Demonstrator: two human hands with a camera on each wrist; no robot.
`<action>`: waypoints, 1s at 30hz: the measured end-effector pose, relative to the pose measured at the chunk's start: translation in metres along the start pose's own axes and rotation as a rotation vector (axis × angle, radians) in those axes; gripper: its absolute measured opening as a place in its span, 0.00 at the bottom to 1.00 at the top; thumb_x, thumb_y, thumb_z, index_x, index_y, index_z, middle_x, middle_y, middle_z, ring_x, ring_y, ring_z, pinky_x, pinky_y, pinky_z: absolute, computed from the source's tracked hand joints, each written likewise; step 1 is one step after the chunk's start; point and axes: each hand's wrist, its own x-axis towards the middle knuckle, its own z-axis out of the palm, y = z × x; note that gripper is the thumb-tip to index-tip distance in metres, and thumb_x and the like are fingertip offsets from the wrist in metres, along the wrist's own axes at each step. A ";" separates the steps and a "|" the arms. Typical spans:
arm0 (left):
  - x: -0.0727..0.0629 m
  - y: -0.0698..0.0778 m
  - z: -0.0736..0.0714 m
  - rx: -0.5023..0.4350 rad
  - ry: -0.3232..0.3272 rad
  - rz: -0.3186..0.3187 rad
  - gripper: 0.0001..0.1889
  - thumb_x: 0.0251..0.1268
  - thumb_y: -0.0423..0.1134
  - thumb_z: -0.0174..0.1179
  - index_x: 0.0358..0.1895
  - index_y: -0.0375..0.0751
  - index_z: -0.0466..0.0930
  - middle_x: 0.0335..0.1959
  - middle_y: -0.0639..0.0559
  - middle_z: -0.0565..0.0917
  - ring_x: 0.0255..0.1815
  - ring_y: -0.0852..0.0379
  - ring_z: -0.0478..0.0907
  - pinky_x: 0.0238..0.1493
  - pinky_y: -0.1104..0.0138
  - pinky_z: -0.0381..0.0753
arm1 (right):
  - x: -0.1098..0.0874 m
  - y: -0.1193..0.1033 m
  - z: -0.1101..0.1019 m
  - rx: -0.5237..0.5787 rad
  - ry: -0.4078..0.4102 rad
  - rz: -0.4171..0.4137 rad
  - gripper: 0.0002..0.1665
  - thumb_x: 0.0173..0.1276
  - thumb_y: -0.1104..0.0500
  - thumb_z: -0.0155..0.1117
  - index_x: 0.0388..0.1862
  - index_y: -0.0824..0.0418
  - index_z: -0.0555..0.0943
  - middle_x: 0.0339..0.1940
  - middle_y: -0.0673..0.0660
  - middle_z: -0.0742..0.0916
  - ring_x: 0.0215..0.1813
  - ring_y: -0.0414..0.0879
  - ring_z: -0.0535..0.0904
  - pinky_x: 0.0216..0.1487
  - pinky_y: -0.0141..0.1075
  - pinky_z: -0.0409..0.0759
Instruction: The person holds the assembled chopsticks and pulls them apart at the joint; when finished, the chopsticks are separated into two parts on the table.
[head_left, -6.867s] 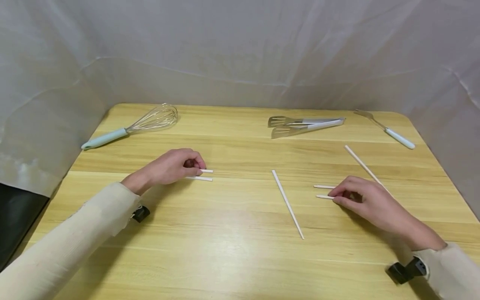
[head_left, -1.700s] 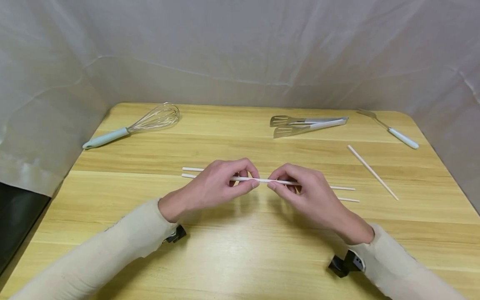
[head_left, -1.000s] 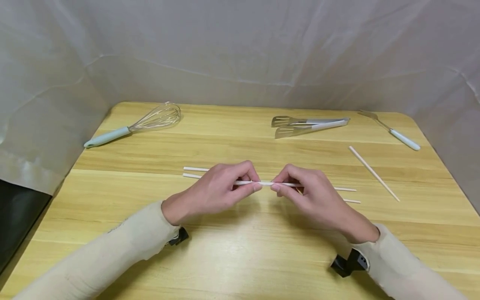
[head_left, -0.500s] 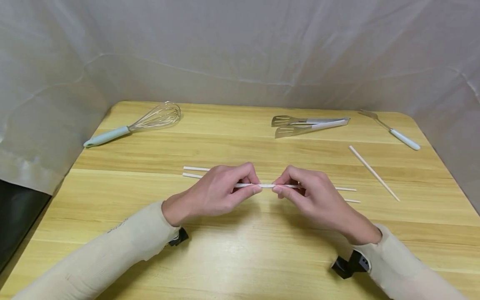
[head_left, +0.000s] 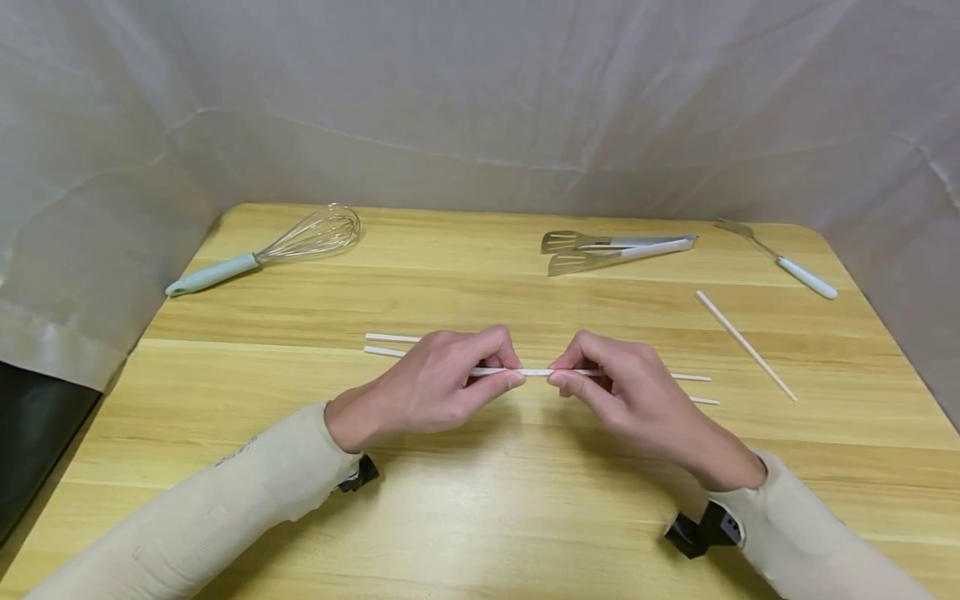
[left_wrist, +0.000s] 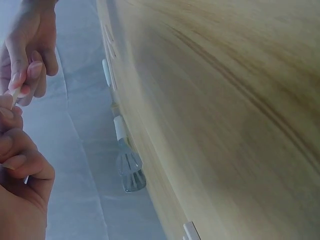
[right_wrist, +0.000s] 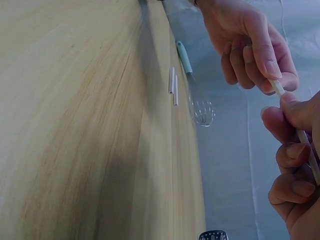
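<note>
A slim white chopstick (head_left: 536, 372) is held level above the table between both hands. My left hand (head_left: 438, 379) pinches it with thumb and fingertips from the left. From the right, my right hand (head_left: 630, 392) pinches it likewise, leaving a short bare stretch between the two. In the right wrist view the chopstick (right_wrist: 276, 87) runs through the fingers of both hands. Two white sticks (head_left: 384, 351) lie on the table beyond the left hand, partly hidden by it. Ends of two more sticks (head_left: 690, 377) show past the right hand.
Another white stick (head_left: 746, 344) lies diagonally at the right of the wooden table (head_left: 465, 517). Along the back are a whisk (head_left: 262, 250) with a pale green handle, slotted metal tongs (head_left: 618, 252) and a fork-like utensil (head_left: 806, 277). A grey cloth (head_left: 480, 100) hangs behind.
Since the oldest frame both hands have come together at the centre, the paired sticks have shifted inward, and the diagonal middle chopstick was picked up. Over the last second the hands barely move.
</note>
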 end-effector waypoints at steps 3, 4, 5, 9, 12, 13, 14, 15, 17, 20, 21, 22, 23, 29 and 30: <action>0.000 0.000 0.000 0.001 -0.001 0.001 0.04 0.81 0.39 0.65 0.43 0.47 0.80 0.24 0.64 0.74 0.23 0.72 0.64 0.26 0.74 0.66 | 0.000 0.000 0.000 0.000 -0.003 0.001 0.13 0.72 0.70 0.74 0.38 0.52 0.84 0.28 0.43 0.86 0.26 0.31 0.69 0.25 0.29 0.72; 0.000 0.000 0.000 0.001 -0.002 0.002 0.04 0.81 0.39 0.65 0.43 0.47 0.80 0.24 0.64 0.74 0.23 0.72 0.64 0.26 0.74 0.66 | 0.000 0.000 0.000 -0.001 -0.003 0.002 0.13 0.72 0.70 0.74 0.38 0.52 0.84 0.28 0.43 0.86 0.26 0.31 0.69 0.25 0.29 0.72; 0.000 0.000 0.000 0.000 -0.002 0.004 0.04 0.81 0.39 0.65 0.43 0.47 0.80 0.24 0.64 0.74 0.23 0.72 0.64 0.26 0.74 0.66 | 0.000 0.001 0.000 -0.001 -0.003 0.002 0.13 0.72 0.70 0.74 0.38 0.52 0.83 0.28 0.43 0.86 0.26 0.31 0.69 0.24 0.29 0.72; 0.001 0.000 0.000 -0.004 -0.005 0.015 0.04 0.80 0.39 0.65 0.43 0.47 0.80 0.24 0.64 0.75 0.23 0.72 0.64 0.25 0.74 0.66 | -0.002 0.001 -0.001 -0.006 -0.003 0.004 0.14 0.72 0.70 0.74 0.37 0.52 0.83 0.27 0.44 0.86 0.25 0.31 0.69 0.24 0.28 0.71; 0.001 0.001 0.000 -0.004 -0.005 0.024 0.04 0.80 0.39 0.65 0.43 0.46 0.80 0.24 0.63 0.75 0.23 0.72 0.64 0.25 0.74 0.66 | -0.003 0.000 -0.002 -0.015 -0.003 0.004 0.14 0.72 0.70 0.74 0.38 0.52 0.82 0.27 0.43 0.85 0.25 0.30 0.68 0.25 0.27 0.71; 0.002 0.001 0.000 -0.003 -0.005 0.027 0.04 0.80 0.39 0.65 0.43 0.46 0.80 0.24 0.63 0.75 0.23 0.72 0.64 0.25 0.74 0.66 | -0.004 0.000 -0.002 -0.019 -0.001 0.003 0.14 0.72 0.70 0.74 0.38 0.52 0.82 0.27 0.44 0.85 0.25 0.30 0.68 0.25 0.27 0.70; 0.002 0.001 0.000 -0.003 -0.004 0.030 0.04 0.80 0.38 0.65 0.43 0.46 0.80 0.24 0.63 0.75 0.23 0.72 0.64 0.25 0.74 0.66 | -0.004 0.000 -0.002 -0.024 -0.001 0.004 0.14 0.72 0.70 0.74 0.38 0.52 0.82 0.27 0.44 0.85 0.25 0.30 0.68 0.25 0.27 0.70; 0.002 0.001 0.000 -0.004 -0.003 0.035 0.04 0.80 0.38 0.65 0.43 0.46 0.80 0.24 0.63 0.75 0.23 0.72 0.65 0.25 0.74 0.66 | -0.004 0.000 -0.002 -0.028 -0.001 0.004 0.14 0.72 0.70 0.74 0.38 0.52 0.82 0.27 0.44 0.85 0.25 0.30 0.68 0.25 0.26 0.70; 0.002 0.001 0.000 -0.005 -0.003 0.046 0.04 0.80 0.38 0.65 0.43 0.46 0.80 0.24 0.63 0.76 0.23 0.72 0.65 0.25 0.74 0.67 | -0.006 0.000 -0.002 -0.038 0.002 0.000 0.14 0.71 0.71 0.74 0.38 0.52 0.81 0.27 0.43 0.85 0.25 0.30 0.68 0.25 0.26 0.70; 0.002 0.001 0.001 -0.003 -0.004 0.061 0.04 0.80 0.38 0.66 0.42 0.46 0.80 0.24 0.63 0.77 0.23 0.72 0.66 0.26 0.74 0.68 | -0.007 0.000 -0.003 -0.052 0.005 -0.005 0.15 0.70 0.71 0.74 0.37 0.53 0.81 0.27 0.43 0.84 0.25 0.30 0.67 0.25 0.26 0.69; 0.002 0.001 0.000 -0.003 -0.004 0.065 0.04 0.80 0.37 0.66 0.42 0.46 0.80 0.24 0.63 0.77 0.24 0.72 0.66 0.26 0.74 0.68 | -0.007 0.000 -0.003 -0.053 0.006 -0.008 0.15 0.70 0.72 0.74 0.38 0.53 0.81 0.27 0.43 0.84 0.25 0.30 0.67 0.25 0.26 0.69; 0.002 0.001 0.000 -0.002 -0.004 0.068 0.04 0.80 0.37 0.66 0.42 0.46 0.80 0.24 0.63 0.76 0.24 0.72 0.66 0.26 0.74 0.68 | -0.007 -0.001 -0.003 -0.052 0.006 -0.012 0.15 0.70 0.72 0.74 0.38 0.53 0.81 0.27 0.43 0.84 0.26 0.30 0.68 0.25 0.26 0.70; 0.002 0.002 0.000 -0.001 -0.003 0.069 0.04 0.79 0.37 0.66 0.42 0.46 0.80 0.24 0.63 0.76 0.24 0.72 0.66 0.26 0.74 0.68 | -0.008 -0.001 -0.004 -0.051 0.007 -0.013 0.15 0.70 0.72 0.74 0.38 0.53 0.81 0.27 0.43 0.84 0.26 0.30 0.68 0.25 0.26 0.70; 0.003 0.001 0.000 -0.017 -0.003 0.078 0.04 0.79 0.37 0.66 0.41 0.46 0.80 0.24 0.64 0.76 0.23 0.72 0.66 0.25 0.74 0.68 | -0.009 0.003 -0.005 -0.056 0.012 -0.051 0.16 0.70 0.72 0.73 0.39 0.53 0.80 0.27 0.43 0.83 0.25 0.30 0.67 0.25 0.25 0.68; 0.003 -0.001 -0.002 -0.035 -0.012 0.071 0.04 0.81 0.37 0.64 0.42 0.46 0.80 0.24 0.63 0.76 0.23 0.72 0.66 0.25 0.73 0.69 | -0.010 0.005 -0.008 -0.062 0.018 -0.062 0.15 0.70 0.73 0.73 0.39 0.53 0.81 0.27 0.43 0.83 0.26 0.30 0.67 0.25 0.25 0.69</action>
